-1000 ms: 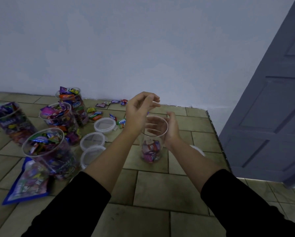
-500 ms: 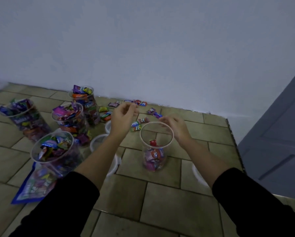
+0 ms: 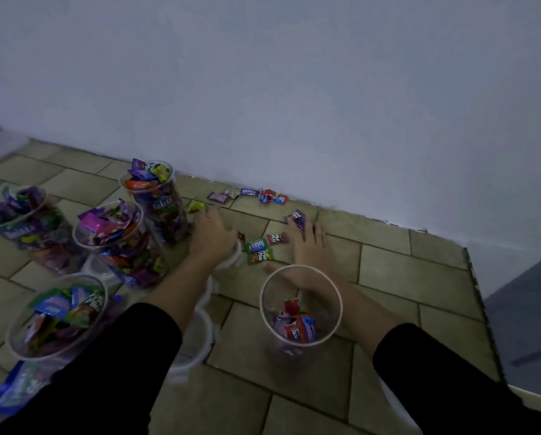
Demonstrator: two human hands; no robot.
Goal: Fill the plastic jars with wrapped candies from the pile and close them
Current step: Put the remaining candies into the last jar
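We see the open plastic jar (image 3: 261, 312) standing upright on the tiled floor (image 3: 419, 271) between our forearms, with only a few wrapped candies (image 3: 296, 324) at its bottom. Just beyond the jar, our right hand (image 3: 307, 249) lies low over the floor. Its fingers (image 3: 303, 232) are straight and released, with their tips at a purple candy (image 3: 297, 216); we cannot tell whether they touch it.

Beyond the jar to the left, our left hand (image 3: 211, 238) is stretched forward. Its fingers (image 3: 207, 216) are spread, released and hold nothing, with their tips close to a yellow-green candy (image 3: 195, 206).

Between the two hands, beyond the jar, lie three loose candies (image 3: 256, 247). Farther beyond the jar, a row of candies (image 3: 249, 193) lies along the wall (image 3: 294, 89). Left of the jar stand four filled jars (image 3: 115, 243) without lids. White lids (image 3: 197, 343) lie between them and the jar. A blue bag (image 3: 9, 394) lies to the near left of the jar.
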